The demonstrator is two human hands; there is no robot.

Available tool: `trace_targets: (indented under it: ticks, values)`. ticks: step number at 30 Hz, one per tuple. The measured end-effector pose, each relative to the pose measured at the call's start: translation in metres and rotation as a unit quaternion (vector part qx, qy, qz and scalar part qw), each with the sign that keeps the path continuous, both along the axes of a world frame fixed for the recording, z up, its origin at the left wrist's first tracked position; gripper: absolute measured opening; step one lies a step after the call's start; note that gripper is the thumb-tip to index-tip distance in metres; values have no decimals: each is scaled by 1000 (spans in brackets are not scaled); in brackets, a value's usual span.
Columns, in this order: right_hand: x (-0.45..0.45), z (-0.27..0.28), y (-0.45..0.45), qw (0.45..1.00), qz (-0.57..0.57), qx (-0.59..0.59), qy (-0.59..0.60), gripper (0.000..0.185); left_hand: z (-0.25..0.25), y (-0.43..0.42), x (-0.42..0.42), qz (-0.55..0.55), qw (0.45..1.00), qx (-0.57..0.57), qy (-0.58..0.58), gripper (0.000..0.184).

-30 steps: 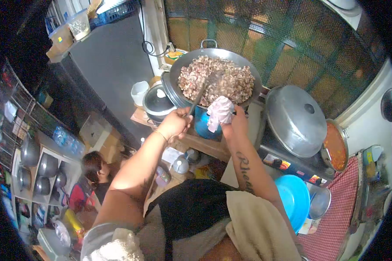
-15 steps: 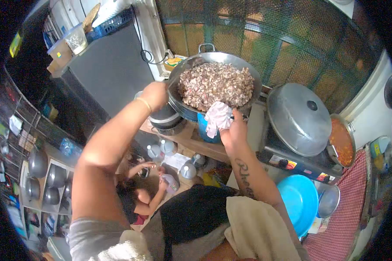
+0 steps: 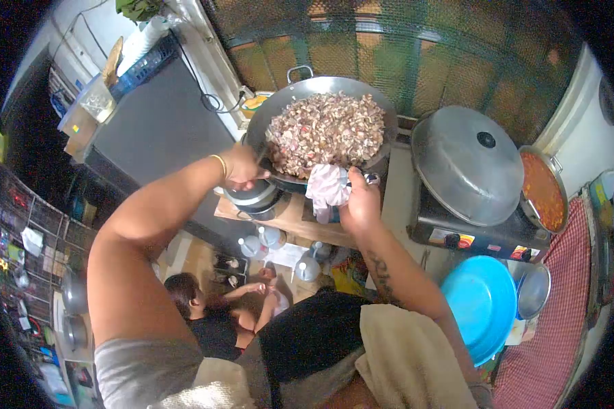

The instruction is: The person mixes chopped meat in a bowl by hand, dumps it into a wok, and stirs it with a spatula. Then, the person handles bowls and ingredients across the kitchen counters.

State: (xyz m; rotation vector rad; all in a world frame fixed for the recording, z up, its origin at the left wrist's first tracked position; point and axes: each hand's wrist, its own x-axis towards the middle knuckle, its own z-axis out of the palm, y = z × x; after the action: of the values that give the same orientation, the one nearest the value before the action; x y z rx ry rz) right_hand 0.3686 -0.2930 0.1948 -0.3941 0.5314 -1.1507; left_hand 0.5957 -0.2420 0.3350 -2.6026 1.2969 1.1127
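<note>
A wide metal wok (image 3: 334,84) is heaped with chopped, greyish-brown pieces that look like meat (image 3: 324,129). My right hand (image 3: 360,208) is closed on a pale pink cloth (image 3: 327,185) at the wok's near rim; the cloth hides what lies beneath it, perhaps a handle. At the near-left rim, my left hand (image 3: 242,168) is curled with the fingers mostly turned away, and whatever it grips is hidden. Below that hand stands a dark pot with a light band (image 3: 252,198).
To the right, a domed lid (image 3: 467,170) sits on the stove (image 3: 474,238), beside a pan of orange-red stew (image 3: 542,194). A blue basin (image 3: 481,307) lies nearer me. Below left, another person (image 3: 211,320) sits low near several clear jugs (image 3: 307,268).
My left hand has moved down beside the wok's rim, its fist turning. My right hand still grips the cloth. The view has shifted slightly, and the seated person shows more.
</note>
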Motion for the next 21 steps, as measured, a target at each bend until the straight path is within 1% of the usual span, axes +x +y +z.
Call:
trace_targets:
  ticks: [1,2,3,6,7,10,11,13,14,15,17,18,19,21]
  values:
    - [3,-10,-6,1000,-1,-9,1,23,-5,-1,2,37,994,2,99,22]
    - [4,-3,-4,1000,-1,-17,3,23,-14,-2,6,74,978,5,197,25]
    - [1,4,0,1000,6,-10,-5,24,-21,-3,9,108,950,7,294,29]
    - [-7,19,2,999,35,25,19,25,-4,-3,-18,132,939,-41,315,32]
    - [-8,16,-1,999,47,14,5,26,-2,-5,-17,138,929,-34,340,30]
    - [-12,7,-5,998,58,-8,20,26,3,2,-18,138,927,-82,338,28]
    - [-11,7,-4,999,43,0,19,26,9,7,-20,153,925,-96,335,21]
    - [-6,10,-1,1000,16,14,15,26,6,13,-9,120,931,-136,317,16]
    - [-5,-7,-6,992,16,-62,111,27,5,17,-2,104,933,-156,307,14]
    - [-4,-36,-17,969,16,-137,205,28,5,16,6,102,946,-146,269,10]
    - [-4,-34,-14,954,21,-168,249,29,17,19,-1,45,960,-187,203,9]
    - [-4,-33,-12,971,24,-126,201,29,25,21,-7,16,964,-207,169,9]
    - [-6,-13,-6,984,27,-83,154,30,48,27,-25,-44,982,-182,27,13]
    - [-11,23,5,998,33,3,56,31,66,30,-40,-87,981,-163,-66,16]
